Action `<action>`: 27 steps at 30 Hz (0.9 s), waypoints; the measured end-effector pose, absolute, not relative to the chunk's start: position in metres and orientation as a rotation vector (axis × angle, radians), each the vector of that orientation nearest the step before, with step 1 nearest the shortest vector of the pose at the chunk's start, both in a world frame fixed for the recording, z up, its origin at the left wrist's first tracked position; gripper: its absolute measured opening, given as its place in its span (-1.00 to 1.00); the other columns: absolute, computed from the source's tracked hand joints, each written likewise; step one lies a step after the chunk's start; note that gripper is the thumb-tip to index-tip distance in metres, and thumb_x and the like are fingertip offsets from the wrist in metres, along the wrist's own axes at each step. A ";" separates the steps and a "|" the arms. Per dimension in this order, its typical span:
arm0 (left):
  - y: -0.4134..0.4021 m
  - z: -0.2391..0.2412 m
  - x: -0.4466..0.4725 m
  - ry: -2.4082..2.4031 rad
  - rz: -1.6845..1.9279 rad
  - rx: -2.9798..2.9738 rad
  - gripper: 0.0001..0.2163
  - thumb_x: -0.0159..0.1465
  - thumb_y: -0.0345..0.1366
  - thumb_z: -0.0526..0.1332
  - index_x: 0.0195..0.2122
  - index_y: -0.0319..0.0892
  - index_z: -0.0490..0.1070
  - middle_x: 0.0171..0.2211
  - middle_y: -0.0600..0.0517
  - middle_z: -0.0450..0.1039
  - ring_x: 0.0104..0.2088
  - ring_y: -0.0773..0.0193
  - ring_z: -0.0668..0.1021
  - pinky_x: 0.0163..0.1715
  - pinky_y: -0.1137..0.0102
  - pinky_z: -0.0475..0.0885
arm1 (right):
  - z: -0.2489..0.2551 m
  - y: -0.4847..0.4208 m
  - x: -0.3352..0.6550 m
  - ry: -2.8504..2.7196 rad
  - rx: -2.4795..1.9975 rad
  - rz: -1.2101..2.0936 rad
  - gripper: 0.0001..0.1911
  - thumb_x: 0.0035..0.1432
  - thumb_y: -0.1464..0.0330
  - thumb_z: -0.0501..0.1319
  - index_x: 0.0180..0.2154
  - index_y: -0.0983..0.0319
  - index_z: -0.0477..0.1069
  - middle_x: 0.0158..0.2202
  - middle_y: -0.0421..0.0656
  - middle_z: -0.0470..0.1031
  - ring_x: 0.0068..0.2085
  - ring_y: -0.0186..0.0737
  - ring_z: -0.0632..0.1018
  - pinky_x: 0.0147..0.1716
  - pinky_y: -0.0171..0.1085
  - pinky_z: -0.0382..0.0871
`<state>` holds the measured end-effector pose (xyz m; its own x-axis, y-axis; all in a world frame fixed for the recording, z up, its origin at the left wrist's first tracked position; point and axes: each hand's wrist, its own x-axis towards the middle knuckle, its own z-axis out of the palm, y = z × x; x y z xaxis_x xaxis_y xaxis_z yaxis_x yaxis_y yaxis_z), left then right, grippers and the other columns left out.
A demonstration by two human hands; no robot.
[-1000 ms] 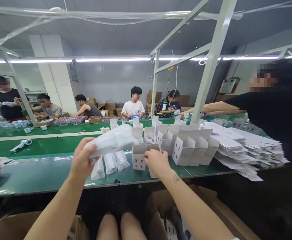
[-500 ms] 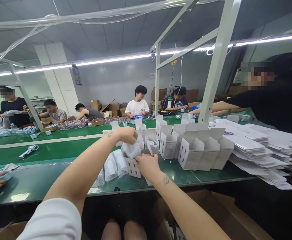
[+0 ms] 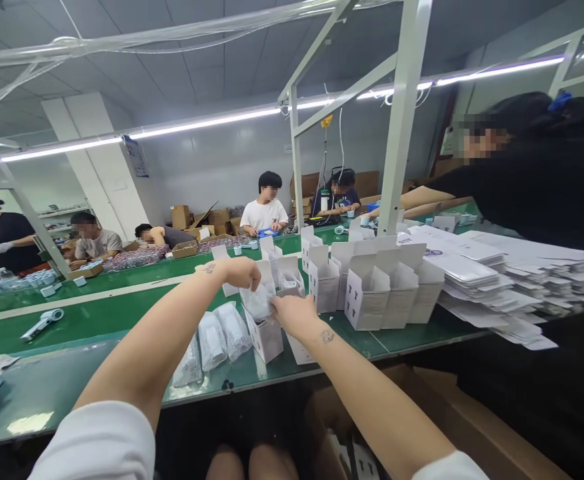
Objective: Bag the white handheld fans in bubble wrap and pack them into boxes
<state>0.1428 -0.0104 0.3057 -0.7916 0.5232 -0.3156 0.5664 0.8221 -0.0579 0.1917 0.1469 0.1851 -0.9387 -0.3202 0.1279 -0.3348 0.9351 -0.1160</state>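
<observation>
My left hand (image 3: 245, 272) is closed on the top of a bubble-wrapped packet (image 3: 258, 303), which sits partly inside an open white box (image 3: 268, 339). At the box's right rim, my right hand (image 3: 295, 315) grips the box, its fingertips close to the wrap. What the packet contains is hidden. Left of the box, several more bubble-wrapped packets (image 3: 213, 340) lie side by side on the green table (image 3: 87, 373). Just behind my right hand stands another open box (image 3: 290, 280) with something white in it.
Several open white boxes (image 3: 372, 300) stand to the right, beside stacks of flat cartons (image 3: 477, 267). A light-blue handled part (image 3: 42, 325) lies at left. A metal post (image 3: 402, 120) rises behind the boxes. A co-worker (image 3: 537, 173) leans in at right; others sit across.
The packet has gone lower into the box, and the box now tilts. My right hand has shifted slightly at the rim. The view has turned a little to the right.
</observation>
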 end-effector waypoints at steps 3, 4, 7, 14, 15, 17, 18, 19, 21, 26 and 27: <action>-0.015 0.303 0.143 2.744 -0.154 0.807 -0.69 -0.01 -0.48 0.15 -0.27 -0.11 0.58 -0.28 0.03 0.56 -0.27 0.24 0.52 -0.35 0.48 0.36 | 0.194 0.150 0.186 -3.015 0.601 0.220 -0.75 0.25 0.34 0.17 -0.02 0.17 0.41 -0.12 0.01 0.53 -0.12 0.05 0.53 -0.10 0.06 0.27; -0.016 0.303 0.144 2.770 -0.148 0.778 -0.69 -0.01 -0.46 0.16 -0.26 -0.12 0.58 -0.27 0.02 0.57 -0.26 0.22 0.53 -0.34 0.47 0.36 | 0.196 0.151 0.184 -3.026 0.618 0.213 -0.76 0.23 0.32 0.20 -0.06 0.20 0.44 -0.10 0.03 0.52 -0.10 0.07 0.53 -0.10 0.06 0.28; -0.013 0.303 0.145 2.888 -0.197 0.700 -0.70 0.00 -0.41 0.16 -0.26 -0.15 0.58 -0.27 -0.05 0.57 -0.26 0.17 0.54 -0.31 0.43 0.37 | 0.197 0.150 0.182 -3.023 0.632 0.184 -0.72 0.16 0.28 0.27 -0.12 0.28 0.48 -0.03 0.09 0.47 -0.06 0.16 0.52 -0.09 0.11 0.32; -0.008 0.303 0.132 2.855 -0.212 0.774 -0.75 -0.03 -0.40 0.19 -0.34 -0.14 0.59 -0.36 -0.01 0.59 -0.34 0.21 0.55 -0.46 0.47 0.31 | 0.204 0.147 0.165 -2.975 0.836 0.153 -0.27 0.08 0.25 0.28 0.26 0.05 0.10 0.16 0.01 0.36 0.02 0.11 0.51 -0.10 0.05 0.42; -0.010 0.303 0.130 2.826 -0.179 0.800 -0.76 -0.03 -0.40 0.19 -0.35 -0.13 0.59 -0.36 0.01 0.59 -0.33 0.21 0.55 -0.45 0.48 0.32 | 0.207 0.149 0.162 -2.998 0.883 0.145 -0.28 0.06 0.21 0.29 0.25 0.05 0.14 0.12 -0.02 0.41 0.02 0.08 0.52 -0.12 -0.02 0.44; -0.018 0.303 0.128 2.772 -0.092 0.855 -0.76 -0.02 -0.41 0.19 -0.35 -0.11 0.59 -0.35 0.04 0.59 -0.31 0.22 0.56 -0.42 0.49 0.33 | 0.212 0.151 0.158 -3.048 0.967 0.118 -0.35 0.02 0.12 0.31 0.16 0.06 0.29 0.02 -0.06 0.50 -0.01 0.04 0.54 -0.17 -0.13 0.46; -0.023 0.302 0.128 2.753 -0.054 0.884 -0.76 -0.01 -0.41 0.19 -0.35 -0.11 0.59 -0.35 0.04 0.59 -0.30 0.22 0.56 -0.40 0.48 0.34 | 0.214 0.152 0.157 -3.068 0.992 0.099 -0.40 0.00 0.10 0.32 0.10 0.07 0.36 -0.03 -0.07 0.53 -0.04 0.03 0.55 -0.19 -0.15 0.46; -0.028 0.302 0.129 2.743 -0.024 0.913 -0.77 0.00 -0.42 0.19 -0.35 -0.12 0.59 -0.35 0.04 0.59 -0.30 0.22 0.55 -0.39 0.47 0.34 | 0.215 0.151 0.156 -3.080 1.002 0.083 -0.44 -0.01 0.10 0.32 0.05 0.08 0.41 -0.06 -0.07 0.55 -0.06 0.04 0.56 -0.20 -0.15 0.46; -0.036 0.300 0.133 2.739 0.017 0.968 -0.76 0.02 -0.45 0.17 -0.35 -0.13 0.59 -0.35 0.03 0.59 -0.29 0.21 0.56 -0.35 0.46 0.36 | 0.213 0.149 0.158 -3.070 0.962 0.078 -0.49 0.03 0.17 0.29 0.06 0.08 0.40 -0.07 -0.05 0.55 -0.06 0.07 0.56 -0.21 -0.12 0.45; -0.044 0.296 0.148 2.733 0.063 1.116 -0.64 -0.01 -0.60 0.08 -0.29 -0.18 0.57 -0.31 0.00 0.60 -0.26 0.22 0.57 -0.24 0.43 0.38 | 0.198 0.139 0.168 -2.981 0.787 0.144 -0.50 0.24 0.29 0.01 0.22 0.10 0.19 0.00 0.07 0.47 -0.05 0.10 0.54 -0.19 -0.05 0.42; -0.044 0.296 0.150 2.740 0.038 1.151 -0.62 0.00 -0.62 0.07 -0.28 -0.17 0.57 -0.30 0.00 0.60 -0.24 0.21 0.56 -0.22 0.43 0.38 | 0.195 0.138 0.169 -2.979 0.780 0.150 -0.51 0.26 0.28 -0.01 0.21 0.09 0.19 -0.01 0.07 0.47 -0.08 0.11 0.55 -0.21 -0.04 0.42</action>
<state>0.1505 -0.0445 0.2957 -0.6878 0.7111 -0.1460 0.7068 0.7018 0.0888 0.1687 0.1383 0.1953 -0.8703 -0.4858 0.0809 -0.4915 0.8673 -0.0789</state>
